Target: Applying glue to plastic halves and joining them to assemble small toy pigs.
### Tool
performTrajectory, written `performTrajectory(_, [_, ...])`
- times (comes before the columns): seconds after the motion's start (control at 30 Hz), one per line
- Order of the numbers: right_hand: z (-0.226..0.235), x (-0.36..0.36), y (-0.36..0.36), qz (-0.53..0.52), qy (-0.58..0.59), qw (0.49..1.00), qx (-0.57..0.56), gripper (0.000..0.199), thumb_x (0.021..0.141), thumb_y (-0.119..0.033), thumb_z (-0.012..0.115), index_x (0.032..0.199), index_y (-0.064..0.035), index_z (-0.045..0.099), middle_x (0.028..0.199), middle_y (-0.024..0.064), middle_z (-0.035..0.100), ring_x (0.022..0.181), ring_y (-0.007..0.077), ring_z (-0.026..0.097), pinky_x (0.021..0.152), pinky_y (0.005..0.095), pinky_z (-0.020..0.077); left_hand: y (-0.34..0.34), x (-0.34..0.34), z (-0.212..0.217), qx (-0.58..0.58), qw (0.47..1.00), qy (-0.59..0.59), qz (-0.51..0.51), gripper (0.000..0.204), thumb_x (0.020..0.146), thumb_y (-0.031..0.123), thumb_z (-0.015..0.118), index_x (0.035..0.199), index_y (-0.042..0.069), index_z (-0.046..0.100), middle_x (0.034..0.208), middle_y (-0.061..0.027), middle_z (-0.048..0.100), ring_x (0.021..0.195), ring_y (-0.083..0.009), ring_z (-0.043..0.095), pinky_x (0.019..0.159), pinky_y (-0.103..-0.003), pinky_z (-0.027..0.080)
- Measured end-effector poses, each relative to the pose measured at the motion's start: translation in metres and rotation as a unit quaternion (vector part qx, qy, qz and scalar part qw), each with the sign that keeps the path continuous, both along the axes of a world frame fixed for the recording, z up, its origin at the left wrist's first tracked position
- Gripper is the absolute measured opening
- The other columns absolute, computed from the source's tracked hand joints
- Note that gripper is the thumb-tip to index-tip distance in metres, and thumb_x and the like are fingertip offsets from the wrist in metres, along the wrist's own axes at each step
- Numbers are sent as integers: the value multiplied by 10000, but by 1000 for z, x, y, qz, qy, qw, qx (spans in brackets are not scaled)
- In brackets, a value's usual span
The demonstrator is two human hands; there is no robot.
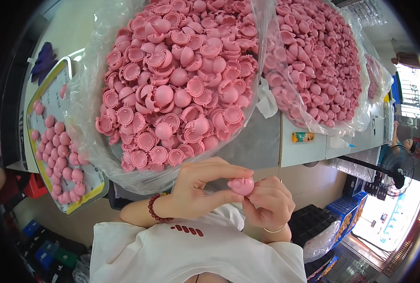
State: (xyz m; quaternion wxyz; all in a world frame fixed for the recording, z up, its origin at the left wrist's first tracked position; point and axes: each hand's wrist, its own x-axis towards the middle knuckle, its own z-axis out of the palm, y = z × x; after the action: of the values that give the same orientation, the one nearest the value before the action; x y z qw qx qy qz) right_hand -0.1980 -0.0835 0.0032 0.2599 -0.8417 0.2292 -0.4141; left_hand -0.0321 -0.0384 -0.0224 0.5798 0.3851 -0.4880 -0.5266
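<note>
My left hand and my right hand meet close to my chest, both gripping one small pink plastic ball piece between thumbs and fingertips. A dark red bead bracelet sits on my left wrist, a thin band on the right. Just beyond my hands a clear plastic bag bulges with a big heap of pink half-shells. A second bag of pink shells lies to the right of it.
A yellow-rimmed tray at the left holds several closed pink balls. The bags rest on a white table with a small orange packet. A black fan and blue crates stand at the right.
</note>
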Motion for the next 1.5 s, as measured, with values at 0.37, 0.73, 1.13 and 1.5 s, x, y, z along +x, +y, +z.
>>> performTrajectory(0.37, [-28,-151,-84,-411,-135,882,-186,320,737,-150,597,959,4,425,865,114,497,730,191,468,643,286,404,-9,-11,14,191,873,445,-56,439,721,268,679,1016,-11,512,892,-148,591,761,-198,569,657,-283,444])
performTrajectory(0.73, [-84,-218,-137,-499,-43,861,85,304,789,-187,611,993,23,529,863,58,592,763,107,534,602,194,381,-5,-17,21,174,912,371,-8,463,668,302,716,969,32,491,883,-145,581,692,-194,553,599,-266,431])
performTrajectory(1.13, [-34,-111,-108,-391,-228,891,18,300,879,-202,426,997,74,443,877,189,572,829,259,556,721,315,452,84,156,21,50,608,-506,610,201,729,16,592,927,-11,575,1017,-118,561,961,-208,531,825,-303,416])
performTrajectory(1.5, [-37,-61,-63,-175,-185,961,111,377,844,-282,488,1024,47,451,817,182,550,751,231,514,688,314,409,41,117,19,85,558,-701,436,174,669,126,668,819,83,588,948,-62,532,936,-269,441,842,-372,320])
